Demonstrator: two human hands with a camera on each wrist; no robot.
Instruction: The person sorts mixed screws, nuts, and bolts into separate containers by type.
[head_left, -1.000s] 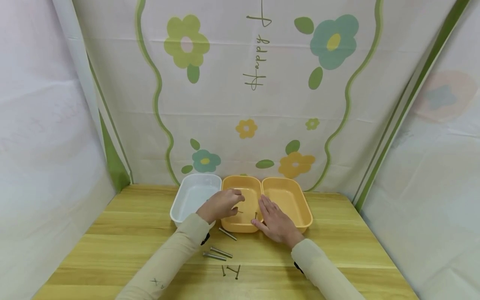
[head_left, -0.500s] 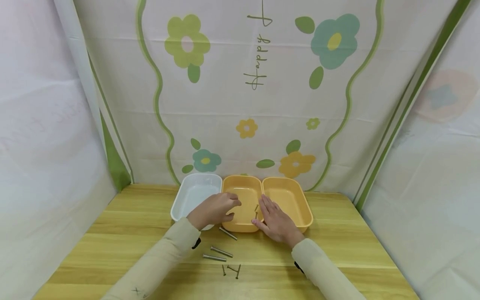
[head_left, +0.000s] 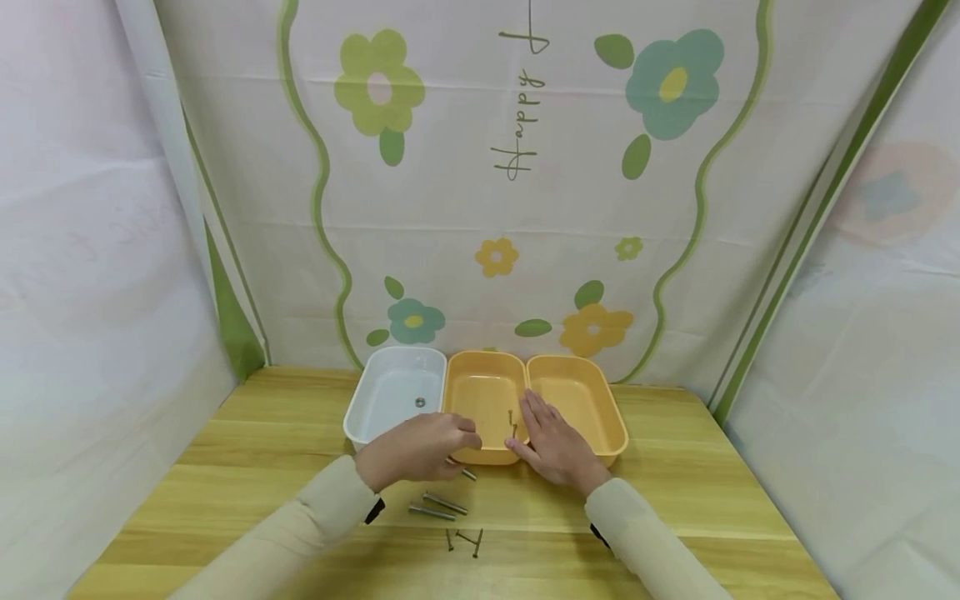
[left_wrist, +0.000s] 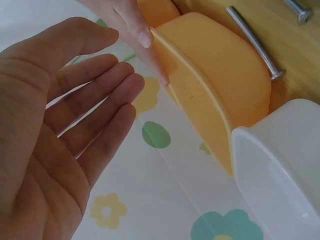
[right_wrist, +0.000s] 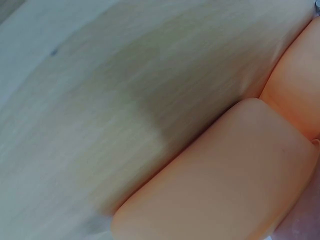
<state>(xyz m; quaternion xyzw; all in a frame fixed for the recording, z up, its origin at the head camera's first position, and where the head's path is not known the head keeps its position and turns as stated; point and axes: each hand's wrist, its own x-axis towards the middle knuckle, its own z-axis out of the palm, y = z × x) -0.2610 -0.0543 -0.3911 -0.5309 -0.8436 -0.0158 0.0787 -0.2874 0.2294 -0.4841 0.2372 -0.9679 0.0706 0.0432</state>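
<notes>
My left hand [head_left: 422,448] hovers at the near edge of the middle orange bin [head_left: 487,454], its fingers loosely bent and holding nothing, as the left wrist view shows. A bolt [head_left: 468,475] lies partly hidden under it in the head view; the left wrist view shows a bolt [left_wrist: 255,44] beside the bins. With straight fingers, my right hand [head_left: 555,442] rests on the adjoining rims of the middle bin and the right orange bin [head_left: 618,429]. Inside the middle bin are two small screws [head_left: 514,431]. A nut [head_left: 420,402] lies in the white bin [head_left: 352,408].
Two more bolts [head_left: 446,503] lie on the wooden table [head_left: 225,492] in front of the bins. Nearer still are three small screws [head_left: 477,543]. A flowered cloth [head_left: 450,192] hangs behind the bins, with cloth walls at both sides.
My left hand has come out of the middle bin, back and to the left. A second screw now lies loose in that bin. The nut in the white bin has come into view. My right hand stays put.
</notes>
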